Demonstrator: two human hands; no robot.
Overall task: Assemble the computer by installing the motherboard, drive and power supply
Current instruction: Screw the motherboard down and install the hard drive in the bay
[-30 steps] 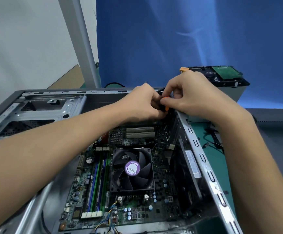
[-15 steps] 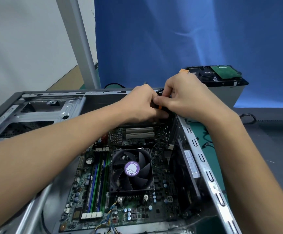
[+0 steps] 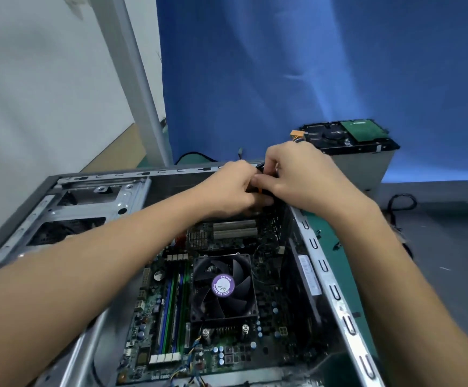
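Head view: green mat (under open case), blue backdrop.

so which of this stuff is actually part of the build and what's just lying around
Part of the job: computer case; motherboard seated inside it; hard drive waiting on the pale box behind; small black and orange part pinched by left hand and right hand.
Just lying about: black cable on the grey table; blue backdrop; grey post.
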